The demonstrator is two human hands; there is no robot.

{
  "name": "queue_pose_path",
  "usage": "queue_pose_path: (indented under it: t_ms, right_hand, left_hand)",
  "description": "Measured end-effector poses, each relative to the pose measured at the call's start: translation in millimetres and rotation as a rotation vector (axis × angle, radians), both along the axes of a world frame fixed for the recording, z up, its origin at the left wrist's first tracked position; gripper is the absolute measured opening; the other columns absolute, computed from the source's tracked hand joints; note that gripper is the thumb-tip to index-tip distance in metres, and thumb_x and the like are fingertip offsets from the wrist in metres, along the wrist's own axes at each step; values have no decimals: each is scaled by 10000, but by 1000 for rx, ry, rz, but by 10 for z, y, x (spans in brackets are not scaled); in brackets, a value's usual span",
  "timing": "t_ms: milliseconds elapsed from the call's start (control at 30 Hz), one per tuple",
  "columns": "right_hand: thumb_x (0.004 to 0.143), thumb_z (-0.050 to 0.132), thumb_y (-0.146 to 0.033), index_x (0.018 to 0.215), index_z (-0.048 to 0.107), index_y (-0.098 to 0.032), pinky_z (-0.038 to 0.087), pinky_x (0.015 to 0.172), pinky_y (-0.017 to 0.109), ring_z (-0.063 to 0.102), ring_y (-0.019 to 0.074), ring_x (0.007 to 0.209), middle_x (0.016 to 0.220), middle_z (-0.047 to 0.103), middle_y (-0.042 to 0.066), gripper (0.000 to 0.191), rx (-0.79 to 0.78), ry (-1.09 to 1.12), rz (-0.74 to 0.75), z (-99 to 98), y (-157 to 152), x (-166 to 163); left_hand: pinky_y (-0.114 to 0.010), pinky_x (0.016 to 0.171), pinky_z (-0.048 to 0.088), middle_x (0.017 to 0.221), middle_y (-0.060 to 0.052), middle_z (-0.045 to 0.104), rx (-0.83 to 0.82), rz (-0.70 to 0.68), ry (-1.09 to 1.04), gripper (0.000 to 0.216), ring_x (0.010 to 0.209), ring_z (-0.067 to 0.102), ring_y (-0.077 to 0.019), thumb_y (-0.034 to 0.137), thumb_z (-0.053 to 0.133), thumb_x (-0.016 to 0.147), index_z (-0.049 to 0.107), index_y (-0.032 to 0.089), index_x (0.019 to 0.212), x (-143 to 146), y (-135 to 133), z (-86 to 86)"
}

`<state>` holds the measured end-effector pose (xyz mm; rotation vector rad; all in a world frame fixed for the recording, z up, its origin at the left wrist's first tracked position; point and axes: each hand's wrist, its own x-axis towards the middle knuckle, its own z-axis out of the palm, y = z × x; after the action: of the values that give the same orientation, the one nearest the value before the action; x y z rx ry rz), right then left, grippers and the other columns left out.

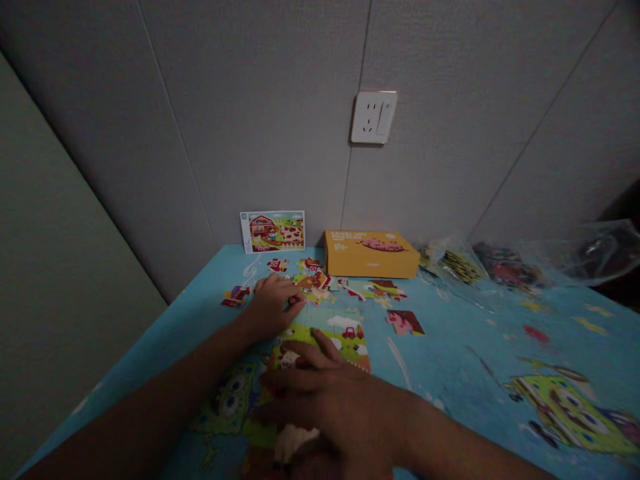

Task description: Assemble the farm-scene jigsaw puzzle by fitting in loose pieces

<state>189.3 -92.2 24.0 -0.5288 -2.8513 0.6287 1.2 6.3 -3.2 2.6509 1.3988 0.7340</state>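
A partly joined jigsaw puzzle (320,321) with green fields, a red car, sheep and cows lies on the table in front of me. My right hand (335,400) rests over its near part, fingers spread flat, hiding much of it. My left hand (273,305) is beyond the puzzle's upper left edge. Its thumb and fingers are pinched around a small dark-red puzzle piece (293,300), mostly covered by the fingers. Loose pieces lie around: a red barn piece (277,265), a purple-and-red cluster (236,297), and a pink pig piece (404,323) on the right.
A picture card (274,232) of the farm scene leans on the wall. Beside it stands a yellow puzzle box (371,255). Clear plastic bags (460,263) with more pieces lie at the back right. The blue tablecloth (465,387) has cartoon prints. A wall socket (375,118) is above.
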Motion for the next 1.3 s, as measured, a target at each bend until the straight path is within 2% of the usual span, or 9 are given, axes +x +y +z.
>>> queue_pose_path:
  t_ms: [133, 333, 533, 767, 933, 1067, 1167, 1300]
  right_hand:
    - [695, 650, -339, 1314, 494, -288, 155, 1070, 541, 401, 299, 1191, 1259, 547, 50, 640, 16, 14, -19, 48, 36, 13]
    - [689, 677, -395, 1139, 622, -222, 331, 968, 404, 466, 247, 1021, 1073, 578, 65, 485, 26, 93, -62, 8, 84, 7]
    - [690, 678, -312, 1039, 655, -194, 375, 922, 332, 484, 205, 958, 1035, 578, 53, 369, 11, 143, -42, 5, 122, 18]
    - [728, 670, -332, 1094, 647, -211, 369, 948, 366, 458, 220, 1018, 1075, 540, 70, 387, 12, 125, -107, 3, 102, 23]
    - [708, 689, -457, 1112, 609, -198, 338, 995, 443, 384, 281, 1163, 1224, 459, 112, 486, 50, 102, -214, -34, 113, 75]
    - [714, 682, -464, 1102, 556, -188, 235, 1068, 513, 387, 288, 1215, 1310, 422, 135, 493, 47, 95, -210, -67, 139, 101]
    - [756, 649, -452, 1086, 539, -198, 178, 1095, 529, 391, 268, 1236, 1307, 437, 125, 431, 21, 85, -243, -65, 138, 96]
    - [781, 618, -490, 1049, 584, -234, 152, 1081, 579, 337, 303, 1272, 1281, 438, 104, 373, 68, 56, -346, -38, 102, 75]
  left_hand:
    - [-373, 817, 340, 811, -18, 662, 7, -2, -5, 122, 880, 505, -214, 266, 544, 814, 647, 208, 785, -6, 8, -9]
    - [-367, 818, 331, 816, -14, 662, 11, -7, -19, 115, 891, 506, -209, 246, 544, 809, 642, 210, 761, -15, 5, -13]
    - [-365, 814, 330, 816, -18, 659, 5, -3, -3, 127, 881, 498, -207, 246, 536, 813, 643, 207, 756, -11, -10, 2]
    - [-370, 817, 351, 852, -36, 658, 54, 65, -6, 152, 888, 508, -213, 260, 520, 824, 659, 208, 790, -29, 37, -18]
    - [-430, 847, 362, 974, -66, 621, 78, 350, -6, 187, 974, 497, -272, 291, 531, 796, 680, 232, 893, -57, 70, -4]
    - [-441, 841, 389, 1037, -90, 584, 39, 544, 50, 259, 1021, 484, -301, 344, 532, 779, 666, 235, 971, -46, 58, -8]
    - [-429, 865, 392, 1069, -92, 575, 15, 552, 89, 279, 1042, 481, -291, 368, 508, 794, 655, 233, 990, -36, 50, -20]
    - [-438, 878, 387, 1073, -91, 579, -1, 533, 124, 317, 1041, 485, -288, 406, 495, 800, 637, 235, 1026, -38, 50, -33]
